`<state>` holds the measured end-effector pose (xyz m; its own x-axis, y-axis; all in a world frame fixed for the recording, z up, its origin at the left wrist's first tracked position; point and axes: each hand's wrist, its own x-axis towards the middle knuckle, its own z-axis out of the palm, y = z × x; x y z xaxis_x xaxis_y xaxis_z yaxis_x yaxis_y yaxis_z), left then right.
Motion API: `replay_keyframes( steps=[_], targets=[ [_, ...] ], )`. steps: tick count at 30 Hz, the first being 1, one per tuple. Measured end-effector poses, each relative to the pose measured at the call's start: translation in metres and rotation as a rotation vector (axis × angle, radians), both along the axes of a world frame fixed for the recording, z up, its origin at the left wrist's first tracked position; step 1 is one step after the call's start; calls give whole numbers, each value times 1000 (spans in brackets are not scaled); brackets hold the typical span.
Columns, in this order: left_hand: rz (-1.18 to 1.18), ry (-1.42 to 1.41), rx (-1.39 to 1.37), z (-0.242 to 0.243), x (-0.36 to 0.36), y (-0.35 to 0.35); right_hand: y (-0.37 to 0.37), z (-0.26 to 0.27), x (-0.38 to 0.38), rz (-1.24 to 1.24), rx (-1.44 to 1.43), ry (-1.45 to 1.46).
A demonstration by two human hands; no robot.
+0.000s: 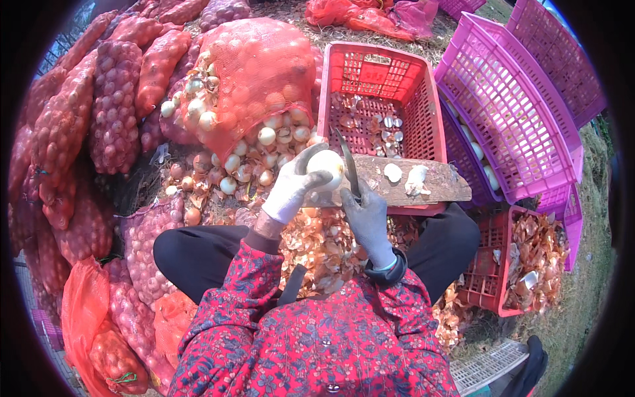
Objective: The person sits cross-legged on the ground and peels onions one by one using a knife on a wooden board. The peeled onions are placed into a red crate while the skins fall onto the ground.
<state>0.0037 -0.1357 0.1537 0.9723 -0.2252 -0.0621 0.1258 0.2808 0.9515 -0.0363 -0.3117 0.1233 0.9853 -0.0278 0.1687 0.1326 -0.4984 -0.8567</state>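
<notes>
My left hand (292, 186), in a white glove with grey fingers, grips a peeled white onion (326, 168) over the near side of a red plastic crate. My right hand (366, 218), in a grey glove, is closed around a dark knife (349, 161); its blade points up and away, close beside the onion. Below both hands lies a worn wooden board (439, 188) across the crate's edge. On it rest a cut white onion piece (393, 172) and a crumpled pale scrap (416, 179). The red crate (431, 124) holds some pale onion bits and skins on its floor.
A red mesh sack (258, 59) spills onions (267, 135) at front left. Filled onion sacks (116, 106) crowd the left. Purple crates (511, 104) stand tilted at right, near a tipped red crate (486, 263) of skins. Onion skins (317, 243) cover the ground between my knees.
</notes>
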Motion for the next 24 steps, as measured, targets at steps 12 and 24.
replay_keyframes(
  steps=[12, 24],
  targets=[
    [-196, -381, 1016, -26, -25, -3, -19, -38, -18, -46, 408, 361],
    [36, -342, 1003, -29, -51, -20, -7, -34, -58, 94, -562, 16]
  ],
)
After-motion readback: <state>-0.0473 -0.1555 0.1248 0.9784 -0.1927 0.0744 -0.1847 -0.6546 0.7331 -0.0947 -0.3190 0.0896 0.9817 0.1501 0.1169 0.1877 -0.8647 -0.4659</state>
